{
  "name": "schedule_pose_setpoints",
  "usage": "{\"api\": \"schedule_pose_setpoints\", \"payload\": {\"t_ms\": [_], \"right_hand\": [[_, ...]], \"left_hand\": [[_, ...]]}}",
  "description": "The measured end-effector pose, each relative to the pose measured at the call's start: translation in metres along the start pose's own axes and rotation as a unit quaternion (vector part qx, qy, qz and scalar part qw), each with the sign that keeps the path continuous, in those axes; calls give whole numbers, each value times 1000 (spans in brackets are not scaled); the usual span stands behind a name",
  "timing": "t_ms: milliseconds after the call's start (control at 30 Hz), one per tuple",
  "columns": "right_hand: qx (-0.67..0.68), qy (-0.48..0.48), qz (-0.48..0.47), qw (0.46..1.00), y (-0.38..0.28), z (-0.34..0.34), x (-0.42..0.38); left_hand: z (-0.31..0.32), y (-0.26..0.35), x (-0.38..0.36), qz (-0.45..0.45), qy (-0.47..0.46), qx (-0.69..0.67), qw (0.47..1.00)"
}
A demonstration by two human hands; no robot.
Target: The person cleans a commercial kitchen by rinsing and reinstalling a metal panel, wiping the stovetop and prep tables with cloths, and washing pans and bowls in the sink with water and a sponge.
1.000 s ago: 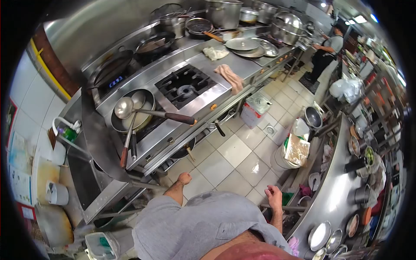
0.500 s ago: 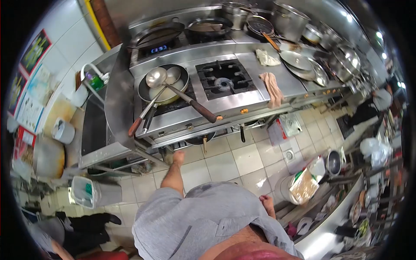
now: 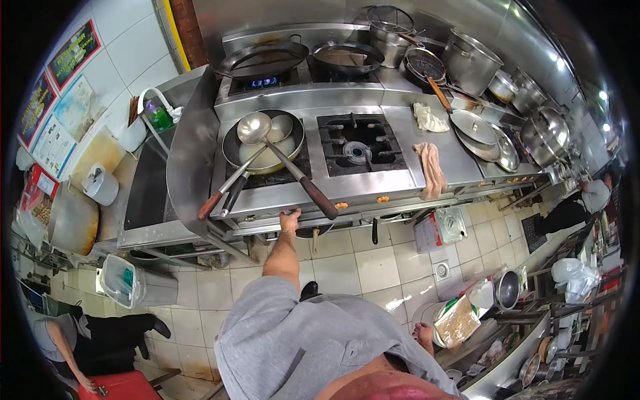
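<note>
My left hand (image 3: 289,220) reaches to the front panel of the steel stove (image 3: 363,179), its fingers closed at a stove knob that they cover. Above it, a frying pan (image 3: 230,148) sits on the front left burner with whitish contents. Two ladles rest in that pan: a large ladle (image 3: 254,128) and a smaller one (image 3: 281,127). Their wooden-ended handles and the black pan handle (image 3: 235,193) stick out past the stove's front. My right hand (image 3: 423,335) hangs low at my side near a white bucket (image 3: 437,323), fingers curled, with nothing visible in them.
A blue flame (image 3: 265,82) burns under the back left wok (image 3: 263,59). Cloths (image 3: 430,170), lids (image 3: 475,127) and pots (image 3: 470,61) stand to the right. A bin (image 3: 140,283) is at left. Co-workers are at lower left (image 3: 63,343) and far right (image 3: 577,207).
My left hand has moved up and forward from below the stove's edge to the knob on its front panel. My view has shifted slightly; my right hand stays low at my side.
</note>
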State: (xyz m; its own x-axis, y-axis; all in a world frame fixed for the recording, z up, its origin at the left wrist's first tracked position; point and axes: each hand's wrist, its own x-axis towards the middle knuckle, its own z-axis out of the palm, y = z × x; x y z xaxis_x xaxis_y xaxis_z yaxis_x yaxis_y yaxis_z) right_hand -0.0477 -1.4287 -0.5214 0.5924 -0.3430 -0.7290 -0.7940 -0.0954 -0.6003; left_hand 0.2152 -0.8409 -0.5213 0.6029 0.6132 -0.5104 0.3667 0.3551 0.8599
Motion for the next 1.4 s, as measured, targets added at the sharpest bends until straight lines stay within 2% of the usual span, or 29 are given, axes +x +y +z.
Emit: {"api": "schedule_pose_setpoints", "payload": {"t_ms": [67,100,133,233,300,333,367,433,500,567,600,767,900,1333,1400], "right_hand": [[15,-1,-27,1000,6,11,-3],[-42,-28,-67,996,-4,18,-18],[-70,-39,-84,993,-14,28,-24],[-102,-57,-79,990,-35,54,-37],[-116,-58,-73,989,-50,61,-40],[-121,-56,-70,989,-56,62,-39],[-126,-52,-68,988,-60,63,-38],[-128,-46,-67,988,-69,64,-40],[-128,-36,-65,989,-76,67,-43],[-127,-24,-65,990,-82,68,-48],[-127,-18,-64,990,-85,70,-50],[-129,10,-61,990,-96,84,-62],[-87,-55,-100,990,-77,86,-50],[-122,-29,-58,990,-73,103,-64],[-124,-28,-54,990,-71,108,-71]], "left_hand": [[5,-12,24,-19,-33,-10,999],[7,-20,35,-36,-62,-21,997],[11,-18,26,-21,-32,-31,999],[22,-100,109,147,37,-9,988],[25,-112,111,83,23,-46,995],[19,-62,53,-64,-19,-177,982],[19,-53,40,-66,-15,-182,981],[22,-44,29,-109,-31,-300,947],[29,-47,33,-103,-20,-290,951],[38,-55,41,-47,55,-320,945],[41,-53,39,-71,78,-347,932],[42,-56,39,-88,30,-359,929],[43,-62,42,-67,39,-382,921],[43,-46,28,-65,86,-366,924],[40,-50,31,-57,62,-352,932]]}}
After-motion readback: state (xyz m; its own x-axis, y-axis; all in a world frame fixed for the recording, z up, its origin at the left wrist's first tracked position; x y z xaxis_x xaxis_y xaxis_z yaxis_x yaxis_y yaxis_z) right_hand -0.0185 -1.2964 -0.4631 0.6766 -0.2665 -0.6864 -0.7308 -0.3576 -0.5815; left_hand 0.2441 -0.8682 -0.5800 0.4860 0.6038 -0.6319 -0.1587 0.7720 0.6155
